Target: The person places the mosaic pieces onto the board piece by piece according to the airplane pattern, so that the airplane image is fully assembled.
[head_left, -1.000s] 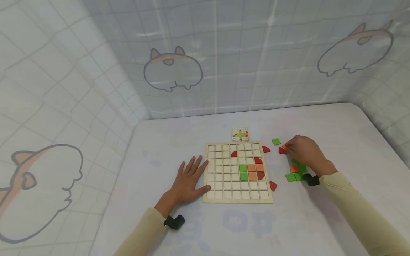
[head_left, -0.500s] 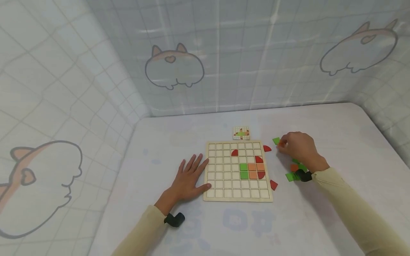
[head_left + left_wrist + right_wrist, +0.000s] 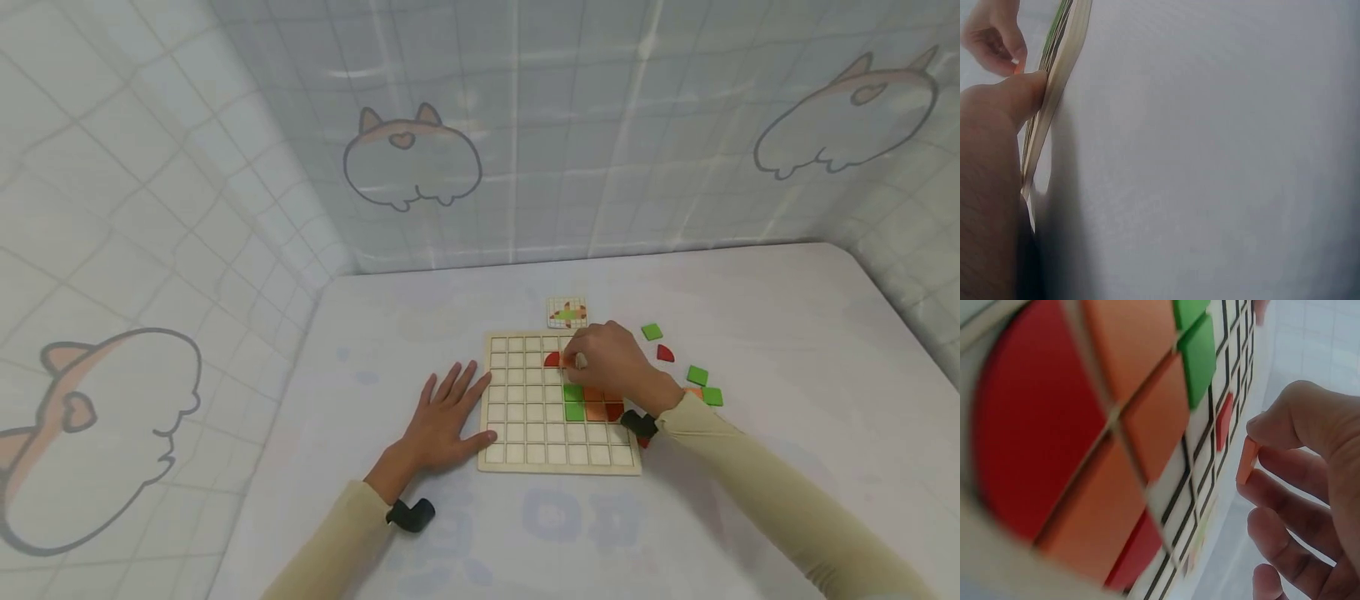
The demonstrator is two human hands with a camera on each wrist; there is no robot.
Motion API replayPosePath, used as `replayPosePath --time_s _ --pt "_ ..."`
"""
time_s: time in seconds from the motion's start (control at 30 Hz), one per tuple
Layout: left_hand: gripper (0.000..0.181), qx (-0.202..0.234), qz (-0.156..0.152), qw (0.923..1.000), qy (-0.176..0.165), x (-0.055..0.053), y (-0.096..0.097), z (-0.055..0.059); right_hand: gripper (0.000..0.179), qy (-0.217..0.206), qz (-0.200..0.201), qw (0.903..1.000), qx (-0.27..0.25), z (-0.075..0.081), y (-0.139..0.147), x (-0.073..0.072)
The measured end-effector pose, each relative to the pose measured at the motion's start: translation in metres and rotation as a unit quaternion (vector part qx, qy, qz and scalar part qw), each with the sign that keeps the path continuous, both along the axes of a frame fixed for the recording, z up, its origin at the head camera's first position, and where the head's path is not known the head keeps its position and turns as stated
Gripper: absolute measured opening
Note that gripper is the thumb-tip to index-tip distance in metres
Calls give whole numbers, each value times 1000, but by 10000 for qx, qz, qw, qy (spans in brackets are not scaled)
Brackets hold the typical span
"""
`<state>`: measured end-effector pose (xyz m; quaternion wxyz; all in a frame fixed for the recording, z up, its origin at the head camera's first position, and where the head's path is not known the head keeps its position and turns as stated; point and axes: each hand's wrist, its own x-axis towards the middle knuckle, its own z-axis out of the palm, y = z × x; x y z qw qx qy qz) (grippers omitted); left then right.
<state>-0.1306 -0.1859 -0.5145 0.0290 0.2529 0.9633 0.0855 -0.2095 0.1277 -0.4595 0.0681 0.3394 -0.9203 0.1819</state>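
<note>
My right hand (image 3: pixel 611 358) pinches an orange square tile (image 3: pixel 1247 461) between thumb and fingers above the upper part of the wooden grid board (image 3: pixel 525 433). Just left of that tile, a red quarter-circle piece (image 3: pixel 552 359) lies on the board. Green tiles (image 3: pixel 574 412), orange tiles (image 3: pixel 595 411) and another red quarter-circle (image 3: pixel 614 412) fill cells below the hand, which partly covers this area. With fingers spread, my left hand (image 3: pixel 442 425) lies at the board's left side, fingertip and thumb touching the edge. The left wrist view shows the thumb (image 3: pixel 1025 94) against that edge.
A small pattern card (image 3: pixel 567 312) lies behind the board. To the right are loose pieces: a green tile (image 3: pixel 652 332), a red quarter-circle (image 3: pixel 665 353), more green tiles (image 3: pixel 697 376) and an orange one partly behind the right sleeve (image 3: pixel 720 442). Patterned fabric walls (image 3: pixel 555 167) enclose the table.
My right hand has lifted the orange tile from among the loose pieces and carried it left over the board. The left hand stays where it was.
</note>
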Motion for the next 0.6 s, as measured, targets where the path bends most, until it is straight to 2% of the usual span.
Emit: replayPosePath --time_s 0.2,0.33,0.5,0.6 --pt "87 2 -53 10000 57 0 0 2 14 317 406 9987 -23 -10 -14 1" --pt "87 -29 -37 10000 44 -1 1 3 10 375 528 9979 73 -10 -19 4" --pt "87 -57 -42 10000 62 -1 0 3 4 555 663 9952 452 -11 -19 7" --pt "87 -9 -52 10000 74 -1 -1 2 6 606 680 9944 541 -12 -19 7"
